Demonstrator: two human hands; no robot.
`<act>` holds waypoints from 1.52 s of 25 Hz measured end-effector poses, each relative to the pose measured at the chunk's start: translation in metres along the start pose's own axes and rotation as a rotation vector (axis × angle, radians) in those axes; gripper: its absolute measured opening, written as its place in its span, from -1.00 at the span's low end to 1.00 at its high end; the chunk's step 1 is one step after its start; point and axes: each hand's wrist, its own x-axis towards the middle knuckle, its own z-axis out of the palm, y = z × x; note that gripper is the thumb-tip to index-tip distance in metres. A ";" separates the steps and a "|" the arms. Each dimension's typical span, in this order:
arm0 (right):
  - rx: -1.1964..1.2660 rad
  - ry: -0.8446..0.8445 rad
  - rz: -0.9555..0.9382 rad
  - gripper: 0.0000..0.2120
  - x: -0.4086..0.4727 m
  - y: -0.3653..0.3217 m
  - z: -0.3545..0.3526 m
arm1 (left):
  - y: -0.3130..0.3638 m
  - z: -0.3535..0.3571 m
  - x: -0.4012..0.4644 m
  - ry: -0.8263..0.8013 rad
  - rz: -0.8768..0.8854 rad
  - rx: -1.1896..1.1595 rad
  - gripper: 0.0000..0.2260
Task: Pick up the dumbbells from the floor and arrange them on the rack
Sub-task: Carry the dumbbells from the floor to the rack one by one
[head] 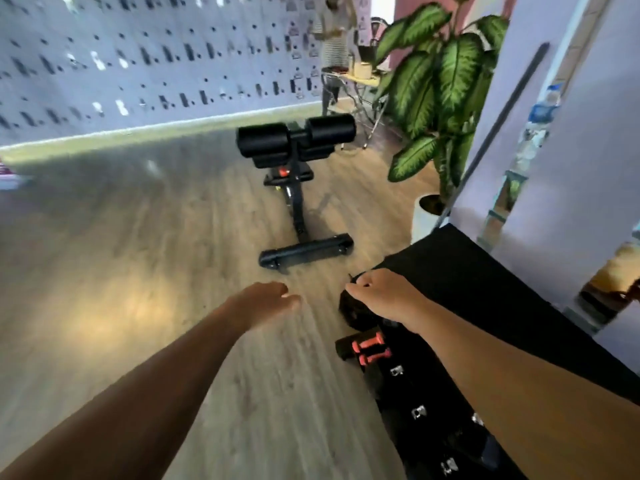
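Black dumbbells (419, 412) sit on rack (346, 351) beside 2 pink dumbbells (370, 348). Right hand (377, 292) fingers grasp black dumbbell (353, 310); left hand (266, 299) fingers released, above floor (138, 271).

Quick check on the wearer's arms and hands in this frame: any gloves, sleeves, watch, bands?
Both forearms are bare up to the frame edge, with no sleeves in view. The left hand and right hand wear no gloves. No watch, wristband or ring is visible, though motion blur could hide something small.
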 end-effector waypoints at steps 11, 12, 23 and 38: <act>-0.099 -0.387 -0.471 -0.67 -0.094 -0.307 0.301 | -0.324 0.003 -0.366 0.323 -0.579 -0.205 -0.49; -0.119 -0.434 -0.503 -0.62 -0.113 -0.329 0.335 | -0.350 0.012 -0.405 0.341 -0.620 -0.212 -0.48; -0.286 -0.726 -0.870 -0.51 -0.268 -0.545 0.609 | -0.547 0.065 -0.706 0.580 -1.108 -0.426 -0.52; -0.456 -1.085 -1.254 -0.62 -0.418 -0.845 0.959 | -0.781 0.058 -0.967 0.664 -1.708 -0.497 -0.61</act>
